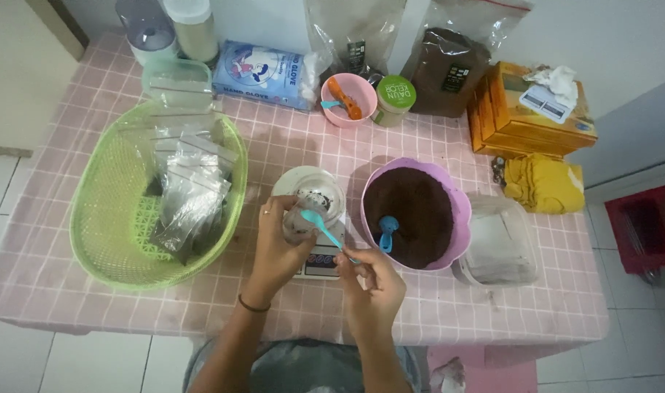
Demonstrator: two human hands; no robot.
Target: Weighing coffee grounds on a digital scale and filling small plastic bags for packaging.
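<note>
At table centre, head view: left hand [283,236] was wrapped around a small clear pouch [301,222], mouth tilted up over the digital scale [319,262] so each fill could be weighed. Right hand [372,287] was pinched shut on a light-blue spoon [321,227], bowl tip at the pouch mouth. Purple bowl of dark powder [420,218] sat at 3 o'clock of the scale, a second blue scoop [387,231] stuck in it, within short reach. Green basket [99,240] at 9 o'clock held filled pouches [190,193]. Clear tub [501,247] lay further right.
</note>
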